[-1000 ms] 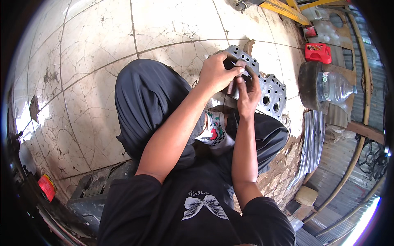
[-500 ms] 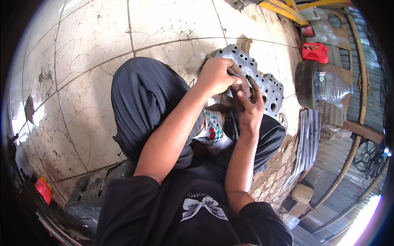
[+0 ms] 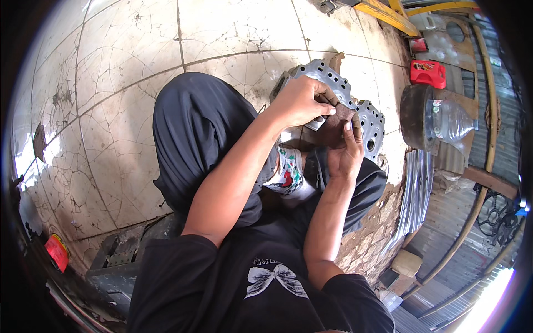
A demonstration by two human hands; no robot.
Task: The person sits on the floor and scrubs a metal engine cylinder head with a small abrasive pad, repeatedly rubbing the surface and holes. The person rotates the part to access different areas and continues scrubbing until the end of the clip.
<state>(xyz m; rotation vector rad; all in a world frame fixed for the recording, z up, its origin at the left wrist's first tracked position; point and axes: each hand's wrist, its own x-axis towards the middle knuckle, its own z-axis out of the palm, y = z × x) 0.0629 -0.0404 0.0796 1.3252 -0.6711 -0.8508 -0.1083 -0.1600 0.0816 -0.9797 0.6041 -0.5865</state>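
Brown sheet (image 3: 333, 132), upper centre-right of the frame: formerly seen narrow, now broad-faced. The right hand (image 3: 345, 155) has shifted lower and rightward, its thumb farther from the left hand's (image 3: 302, 102).

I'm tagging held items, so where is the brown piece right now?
In the head view, upper right of centre, the brown piece is held between the left hand and right hand, beside the holed grey metal part.

Tiled floor (image 3: 127, 100) open beyond cylinder head (image 3: 367, 115). Bent left knee (image 3: 191, 119) blocks left side; right knee (image 3: 366, 186) crowds near edge. Narrow floor strip (image 3: 393, 108) right, then round tub (image 3: 412, 115), clear bottle (image 3: 452, 121), red jug (image 3: 428, 75) obstruct.
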